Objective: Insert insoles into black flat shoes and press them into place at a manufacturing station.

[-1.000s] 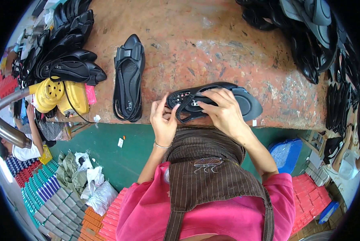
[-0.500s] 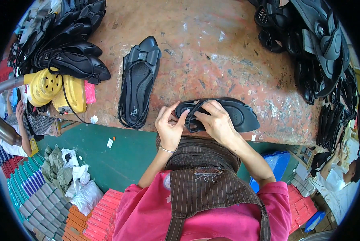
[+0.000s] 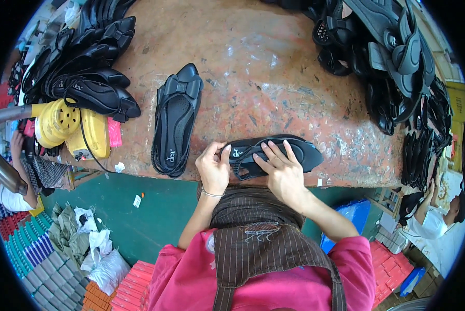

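Black shoe [image 3: 316, 155] lies between both hands' fingers at the table [image 3: 346, 174] edge: left hand [image 3: 213, 172] pinching its heel, right hand [image 3: 286, 179] spread over the insole [image 3: 305, 152]. Uneven pressing could leave the insole crooked or wrinkled. Pale lettering [image 3: 237, 153] shows just beside the left fingers.

White lettering [image 3: 237, 154] on handled shoe [image 3: 307, 155], partly covered; likewise on bow shoe [image 3: 180, 115] alongside; also on piled shoe [image 3: 99, 97].

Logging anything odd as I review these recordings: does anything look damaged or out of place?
The tabletop looks worn, its reddish surface scuffed and blotched. A small white scrap and an orange bit lie on the green floor, like litter.
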Motion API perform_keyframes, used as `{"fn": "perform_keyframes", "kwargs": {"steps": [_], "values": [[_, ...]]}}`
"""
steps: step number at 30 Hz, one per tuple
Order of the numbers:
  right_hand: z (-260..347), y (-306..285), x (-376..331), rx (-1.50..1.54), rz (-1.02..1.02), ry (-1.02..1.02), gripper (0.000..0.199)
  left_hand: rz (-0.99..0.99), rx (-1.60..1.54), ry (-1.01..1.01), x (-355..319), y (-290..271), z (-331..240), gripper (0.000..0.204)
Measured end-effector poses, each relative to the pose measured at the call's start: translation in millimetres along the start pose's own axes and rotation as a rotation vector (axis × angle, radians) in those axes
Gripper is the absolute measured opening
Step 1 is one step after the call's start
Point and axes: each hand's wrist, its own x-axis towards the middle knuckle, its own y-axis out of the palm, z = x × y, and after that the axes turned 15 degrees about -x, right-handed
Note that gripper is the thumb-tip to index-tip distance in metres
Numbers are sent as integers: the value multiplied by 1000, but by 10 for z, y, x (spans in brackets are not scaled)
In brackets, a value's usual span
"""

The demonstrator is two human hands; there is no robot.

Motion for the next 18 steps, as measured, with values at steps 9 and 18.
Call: {"fn": "perform_keyframes", "kwargs": {"steps": [9, 18], "values": [[-622, -153, 358, 94, -499, 675, 59, 437, 434, 190, -593, 264, -315, 19], [-110, -12, -554, 437, -275, 243, 25, 776, 539, 578, -934, 499, -205, 52]]}}
